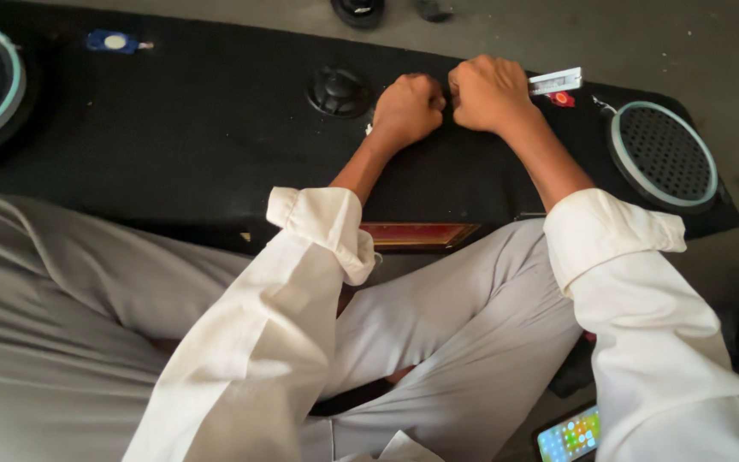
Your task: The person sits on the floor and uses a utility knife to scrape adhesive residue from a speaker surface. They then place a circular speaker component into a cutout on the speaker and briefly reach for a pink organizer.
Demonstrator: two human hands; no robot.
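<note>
Both hands are curled into fists, knuckles nearly touching, on the black carpeted speaker panel (198, 128). The right hand (489, 92) grips a small white tool (556, 81) that juts out to the right; what the left hand (408, 107) pinches is hidden. The two round grilles (663, 154) and the small black tweeter (338, 91) already sit in the panel, so the work looks well along, with only this spot between the fists in hand. The panel lies on a grey concrete floor (643, 34), a phone (570, 435) by the knee
</note>
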